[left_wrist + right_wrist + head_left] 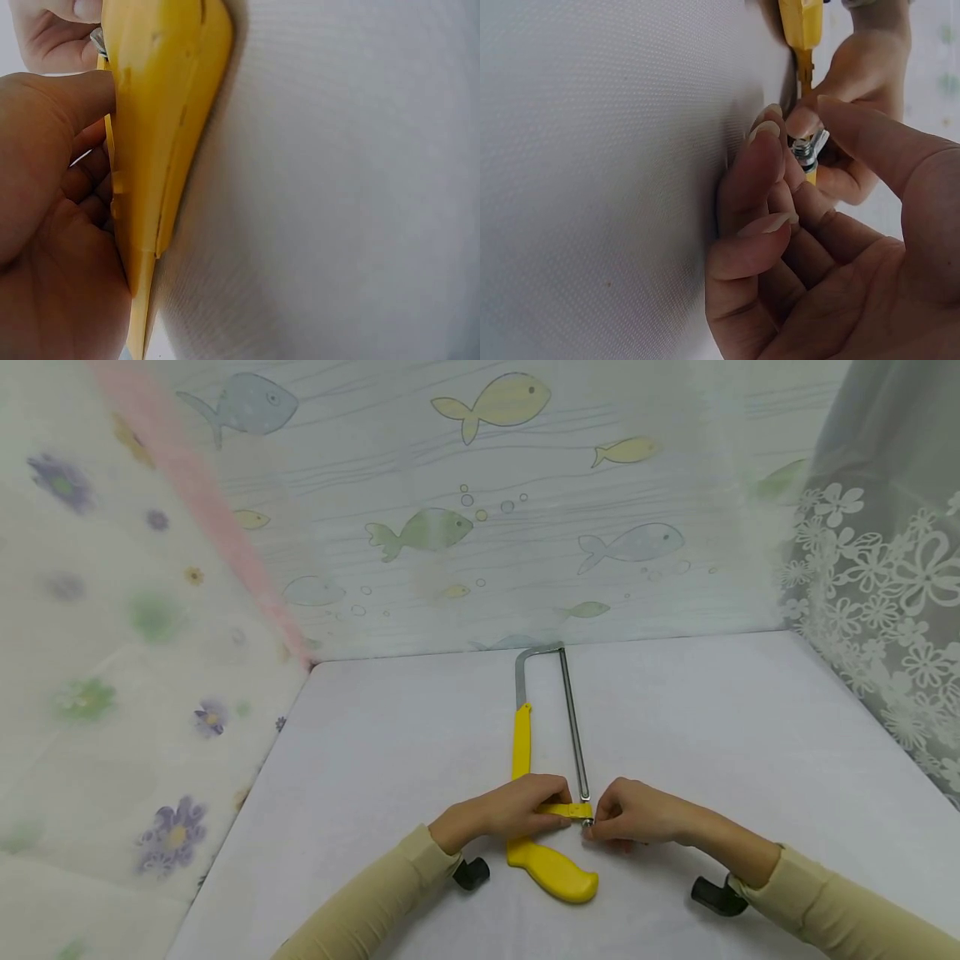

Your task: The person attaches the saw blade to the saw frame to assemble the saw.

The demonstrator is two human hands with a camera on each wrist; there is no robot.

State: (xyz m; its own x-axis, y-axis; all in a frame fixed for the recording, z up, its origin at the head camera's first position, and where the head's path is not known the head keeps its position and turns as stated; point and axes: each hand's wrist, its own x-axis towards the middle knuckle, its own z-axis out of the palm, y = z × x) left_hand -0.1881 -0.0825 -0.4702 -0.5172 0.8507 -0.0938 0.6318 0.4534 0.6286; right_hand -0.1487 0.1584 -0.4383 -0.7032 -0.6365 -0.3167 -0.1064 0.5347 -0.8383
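A hacksaw lies on the white cloth, its yellow frame (522,743) running into a grey metal bow (521,681) at the far end. The narrow blade (572,718) stretches along its right side. My left hand (517,806) grips the yellow crosspiece (576,811) by the blade's near end. Below it the yellow handle (561,875) points toward me. At the crosspiece, the curled fingers of my right hand (641,812) pinch a small metal wing nut (821,142) on a threaded bolt (802,152). My fingers partly hide the nut.
White cloth (390,718) covers the table. A fish-print curtain (420,460) hangs along the back edge, a flowered curtain (150,693) on the left, and a grey lace curtain (892,527) on the right. Black wrist mounts (718,896) sit below both forearms.
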